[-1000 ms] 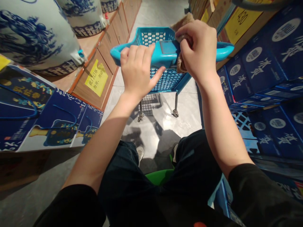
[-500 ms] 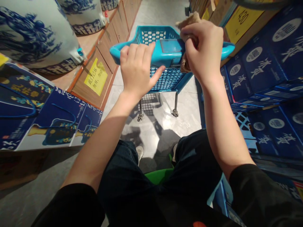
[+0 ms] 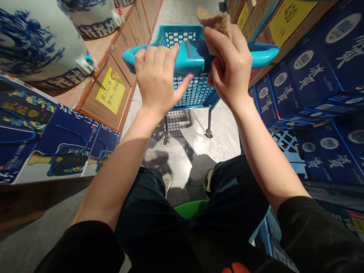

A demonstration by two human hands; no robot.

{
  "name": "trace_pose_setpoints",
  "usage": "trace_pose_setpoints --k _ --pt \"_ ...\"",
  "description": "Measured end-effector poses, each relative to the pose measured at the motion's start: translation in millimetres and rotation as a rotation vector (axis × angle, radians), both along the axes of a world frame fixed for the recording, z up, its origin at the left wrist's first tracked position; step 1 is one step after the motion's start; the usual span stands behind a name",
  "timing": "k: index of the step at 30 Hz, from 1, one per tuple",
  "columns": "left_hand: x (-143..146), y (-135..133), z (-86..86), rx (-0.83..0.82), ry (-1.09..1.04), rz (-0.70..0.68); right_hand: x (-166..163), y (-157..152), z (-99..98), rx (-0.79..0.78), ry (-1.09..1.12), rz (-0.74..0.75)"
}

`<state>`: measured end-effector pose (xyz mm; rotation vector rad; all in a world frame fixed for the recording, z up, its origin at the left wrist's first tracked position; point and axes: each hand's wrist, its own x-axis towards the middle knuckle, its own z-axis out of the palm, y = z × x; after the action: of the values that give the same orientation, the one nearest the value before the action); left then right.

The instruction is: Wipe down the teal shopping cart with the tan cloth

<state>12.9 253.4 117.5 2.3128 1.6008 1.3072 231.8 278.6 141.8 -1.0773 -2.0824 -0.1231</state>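
A turquoise plastic shopping cart (image 3: 196,91) stands in the aisle in front of me. My left hand (image 3: 155,77) is wrapped over the left part of its handle bar (image 3: 261,53), thumb spread out beneath. My right hand (image 3: 229,70) is closed on a folded brown cloth (image 3: 216,21), held upright just above the middle of the handle. The cloth's top sticks out above my fingers. I am seated on a green stool (image 3: 192,208), legs in dark trousers.
Blue-and-white ceramic jars (image 3: 34,41) stand on a wooden shelf at the left, with blue gift boxes (image 3: 57,144) below. Stacks of blue cartons (image 3: 318,76) line the right. A yellow label (image 3: 110,93) marks the cabinet. Pale tiled floor (image 3: 190,151) runs ahead.
My right hand has lifted the cloth off the handle and turned it upright, moving slightly left. The left hand keeps its hold, and the view shifted a little.
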Motion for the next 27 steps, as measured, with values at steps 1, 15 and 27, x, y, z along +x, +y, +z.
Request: trace_pose_setpoints --k 1,15,27 --pt "0.7 -0.1 -0.1 -0.006 0.008 0.016 -4.8 1.9 -9.2 0.028 0.023 -0.019" --pt "1.9 -3.6 4.1 -0.035 0.086 0.009 44.7 66.4 -41.1 0.273 0.177 0.126" --pt "2.1 -0.9 2.5 -0.017 0.078 0.048 89.2 55.9 -53.5 0.146 0.113 0.066"
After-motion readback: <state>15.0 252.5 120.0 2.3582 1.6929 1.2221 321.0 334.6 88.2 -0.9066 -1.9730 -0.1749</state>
